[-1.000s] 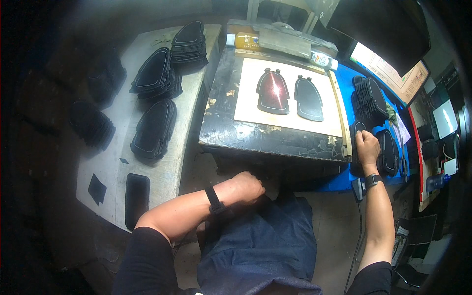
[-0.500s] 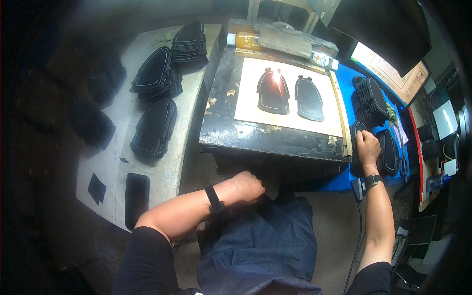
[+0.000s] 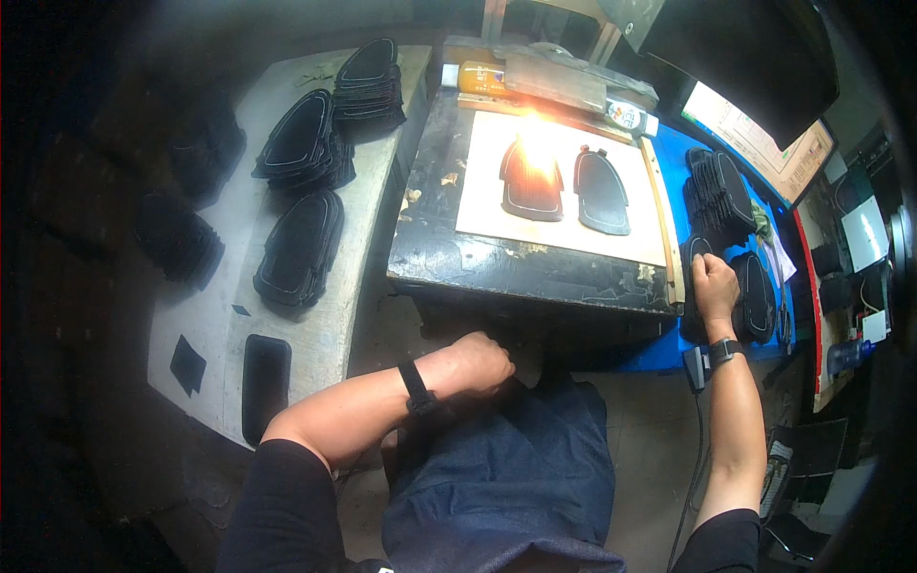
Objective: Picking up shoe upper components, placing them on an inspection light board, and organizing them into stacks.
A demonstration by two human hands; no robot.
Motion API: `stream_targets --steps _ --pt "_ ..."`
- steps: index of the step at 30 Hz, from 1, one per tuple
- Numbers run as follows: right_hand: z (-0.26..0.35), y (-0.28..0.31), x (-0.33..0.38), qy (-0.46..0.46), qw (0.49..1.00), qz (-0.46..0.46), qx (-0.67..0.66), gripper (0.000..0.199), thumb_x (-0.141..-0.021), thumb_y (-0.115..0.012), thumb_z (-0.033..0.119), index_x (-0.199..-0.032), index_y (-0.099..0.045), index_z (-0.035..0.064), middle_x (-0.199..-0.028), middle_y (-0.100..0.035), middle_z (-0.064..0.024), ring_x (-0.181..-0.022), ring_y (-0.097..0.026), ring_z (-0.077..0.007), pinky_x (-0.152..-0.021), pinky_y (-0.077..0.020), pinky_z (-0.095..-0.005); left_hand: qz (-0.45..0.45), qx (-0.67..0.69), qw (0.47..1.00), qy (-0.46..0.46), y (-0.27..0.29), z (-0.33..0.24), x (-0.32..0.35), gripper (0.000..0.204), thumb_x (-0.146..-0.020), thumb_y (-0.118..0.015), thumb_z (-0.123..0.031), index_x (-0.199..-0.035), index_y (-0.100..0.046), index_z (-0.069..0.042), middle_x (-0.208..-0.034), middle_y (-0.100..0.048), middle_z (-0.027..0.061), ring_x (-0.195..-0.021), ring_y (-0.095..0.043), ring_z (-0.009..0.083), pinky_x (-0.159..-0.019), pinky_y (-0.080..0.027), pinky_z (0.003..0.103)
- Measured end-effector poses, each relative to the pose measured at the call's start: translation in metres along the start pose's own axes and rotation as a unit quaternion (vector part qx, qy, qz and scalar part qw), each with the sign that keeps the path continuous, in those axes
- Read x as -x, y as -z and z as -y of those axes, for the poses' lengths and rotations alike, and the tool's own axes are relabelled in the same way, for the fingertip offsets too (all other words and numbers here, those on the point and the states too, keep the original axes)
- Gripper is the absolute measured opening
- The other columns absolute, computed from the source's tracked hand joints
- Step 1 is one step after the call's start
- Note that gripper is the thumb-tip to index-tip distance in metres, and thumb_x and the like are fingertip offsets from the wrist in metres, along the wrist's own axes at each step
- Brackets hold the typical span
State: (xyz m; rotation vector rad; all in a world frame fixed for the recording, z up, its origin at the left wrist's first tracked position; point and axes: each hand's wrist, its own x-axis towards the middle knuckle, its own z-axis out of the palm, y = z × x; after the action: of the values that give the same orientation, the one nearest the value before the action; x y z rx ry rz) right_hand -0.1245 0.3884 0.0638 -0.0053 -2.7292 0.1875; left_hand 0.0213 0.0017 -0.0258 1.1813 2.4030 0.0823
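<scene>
Two black rounded panels lie side by side on a pale board (image 3: 478, 212). A bright orange-white glow covers the upper part of the left panel (image 3: 533, 199); the right panel (image 3: 602, 205) is dull black. My left hand (image 3: 480, 364) is curled into a fist over my lap, in front of the dark worktable, with nothing visible in it. My right hand (image 3: 715, 288) is closed, resting against a black panel (image 3: 694, 315) on the blue surface at the right; whether its fingers pinch that panel's edge is hidden.
Stacks of black outlined panels (image 3: 298, 250) stand on the white table (image 3: 325, 349) at left, with a phone-like black slab (image 3: 266, 387). More stacks (image 3: 718, 194) sit on the blue surface. Wooden strips border the board; a yellow-labelled bottle (image 3: 480, 78) lies behind. A dark monitor (image 3: 755, 67) overhangs.
The glow on the left panel has grown much brighter and moved up toward its top edge. Both my hands stay in place.
</scene>
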Motion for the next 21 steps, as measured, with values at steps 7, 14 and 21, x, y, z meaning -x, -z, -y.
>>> stream_targets --steps 7,14,21 --pt "-0.0003 -0.0009 0.0004 -0.005 1.000 -0.006 -0.001 0.037 -0.093 -0.058 0.036 -0.074 -0.060 0.0049 -0.084 -0.066 -0.0190 -0.078 -0.063 -0.0428 -0.066 -0.0475 -0.0530 0.002 0.002 1.000 0.004 -0.0031 0.0009 -0.0021 0.025 -0.085 -0.067 -0.031 -0.100 -0.074 -0.011 -0.096 -0.074 0.0087 -0.093 -0.072 0.0274 -0.080 -0.056 0.042" --pt "0.0016 0.0009 0.0011 0.001 1.000 -0.010 -0.006 0.037 -0.093 -0.058 0.037 -0.074 -0.061 0.0051 -0.082 -0.066 -0.0188 -0.076 -0.063 -0.0427 -0.064 -0.0474 -0.0528 -0.006 -0.003 1.000 -0.004 -0.0017 0.0008 -0.0004 0.024 -0.087 -0.063 -0.028 -0.098 -0.073 -0.010 -0.095 -0.074 0.0100 -0.092 -0.072 0.0284 -0.078 -0.056 0.042" --pt "0.0013 0.0006 0.0004 0.002 1.000 -0.005 -0.003 0.038 -0.093 -0.058 0.037 -0.074 -0.060 0.0043 -0.083 -0.066 -0.0191 -0.078 -0.063 -0.0428 -0.066 -0.0474 -0.0522 -0.015 -0.001 1.000 -0.007 -0.0030 0.0012 -0.0002 0.023 -0.087 -0.064 -0.028 -0.096 -0.073 -0.009 -0.094 -0.074 0.0098 -0.090 -0.072 0.0284 -0.078 -0.056 0.042"
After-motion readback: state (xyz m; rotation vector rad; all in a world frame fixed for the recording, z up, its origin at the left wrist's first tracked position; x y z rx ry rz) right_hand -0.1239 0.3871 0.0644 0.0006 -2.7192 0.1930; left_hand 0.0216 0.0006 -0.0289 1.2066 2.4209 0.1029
